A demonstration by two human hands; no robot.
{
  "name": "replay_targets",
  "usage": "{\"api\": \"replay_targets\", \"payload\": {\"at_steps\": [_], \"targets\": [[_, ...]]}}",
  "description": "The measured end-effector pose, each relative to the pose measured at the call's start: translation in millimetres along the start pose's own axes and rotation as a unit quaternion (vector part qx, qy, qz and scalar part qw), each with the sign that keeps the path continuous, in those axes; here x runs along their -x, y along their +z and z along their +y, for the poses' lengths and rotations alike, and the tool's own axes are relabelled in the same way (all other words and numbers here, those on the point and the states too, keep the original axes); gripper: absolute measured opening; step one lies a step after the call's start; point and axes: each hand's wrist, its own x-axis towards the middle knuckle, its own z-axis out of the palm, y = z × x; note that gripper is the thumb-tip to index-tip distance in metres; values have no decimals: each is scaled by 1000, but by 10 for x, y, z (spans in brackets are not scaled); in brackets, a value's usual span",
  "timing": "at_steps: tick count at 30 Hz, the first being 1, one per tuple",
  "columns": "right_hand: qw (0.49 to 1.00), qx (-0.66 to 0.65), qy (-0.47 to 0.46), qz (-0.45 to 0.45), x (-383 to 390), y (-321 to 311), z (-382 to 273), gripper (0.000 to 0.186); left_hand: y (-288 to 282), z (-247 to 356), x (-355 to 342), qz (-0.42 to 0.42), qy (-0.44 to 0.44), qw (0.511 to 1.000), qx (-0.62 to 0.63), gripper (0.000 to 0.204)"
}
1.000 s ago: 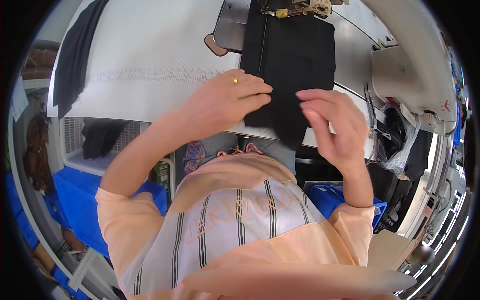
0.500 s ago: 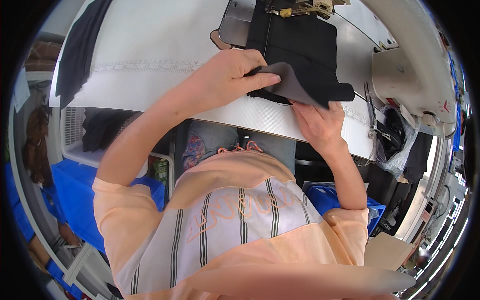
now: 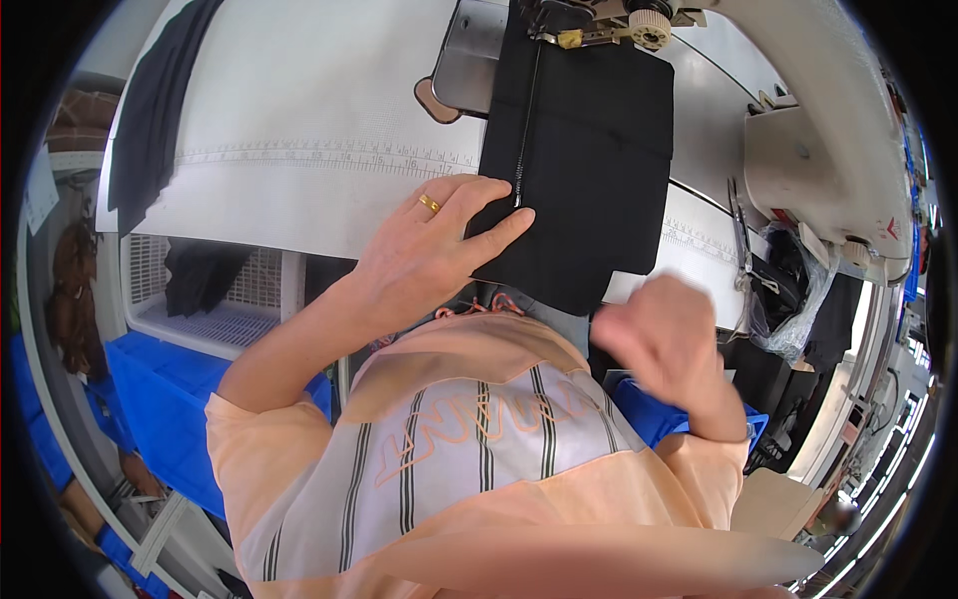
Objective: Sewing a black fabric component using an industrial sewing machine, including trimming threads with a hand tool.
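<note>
A black fabric panel (image 3: pixel 599 170) lies flat under the sewing machine's head (image 3: pixel 589 30) and hangs over the front edge of the table. Down its left part runs a thin zipper-like line (image 3: pixel 529 120) with small light teeth at its lower end. My left hand (image 3: pixel 434 235), with a gold ring, rests on the panel's left edge, thumb and fingertips spread beside the end of that line. Clear of the fabric, off its lower right corner, is my right hand (image 3: pixel 664 339). It is smeared by motion, so its fingers cannot be made out.
Black fabric pieces (image 3: pixel 160 110) lie at the table's left. A printed ruler (image 3: pixel 329 158) crosses the white tabletop (image 3: pixel 299 70). Scissors (image 3: pixel 740 240) and a plastic bag (image 3: pixel 798 309) sit at the right edge. Below left are a white basket (image 3: pixel 205 324) and a blue bin (image 3: pixel 165 399).
The panel's near end, folded up and held in both hands before, now lies unfolded. My left hand has come down flat onto it; my right hand has let go and moved nearer my body.
</note>
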Motion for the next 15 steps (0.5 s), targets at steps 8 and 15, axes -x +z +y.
{"api": "replay_targets", "payload": {"at_steps": [8, 15], "targets": [[976, 188, -101, -52, -558, 400, 712, 24, -17, 52, -22, 13, -22, 1000, -4, 52], [974, 141, -159, -81, -734, 281, 758, 12, -16, 43, -4, 12, -7, 999, -39, 50]]}}
